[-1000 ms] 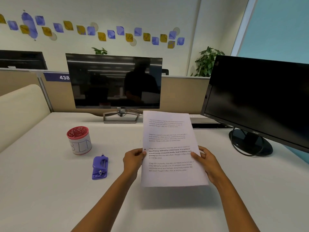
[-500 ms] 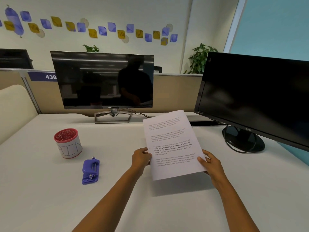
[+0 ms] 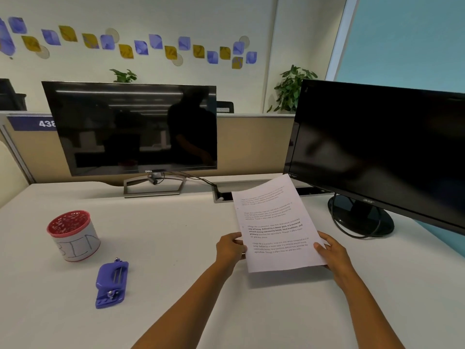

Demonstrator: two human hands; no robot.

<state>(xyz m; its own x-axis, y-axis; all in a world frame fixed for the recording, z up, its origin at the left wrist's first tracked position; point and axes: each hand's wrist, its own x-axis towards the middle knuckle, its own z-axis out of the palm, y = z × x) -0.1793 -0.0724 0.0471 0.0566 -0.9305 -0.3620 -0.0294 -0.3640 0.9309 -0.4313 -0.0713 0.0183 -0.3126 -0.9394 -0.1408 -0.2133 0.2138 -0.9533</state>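
Office cubicle, two monitors (image 3: 130, 129), partition (image 3: 251, 144), desk (image 3: 163, 235)

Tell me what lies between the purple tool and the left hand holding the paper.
Only bare white desk, as the head view shows. The purple tool lies flat; the left hand grips the printed paper by its left edge.
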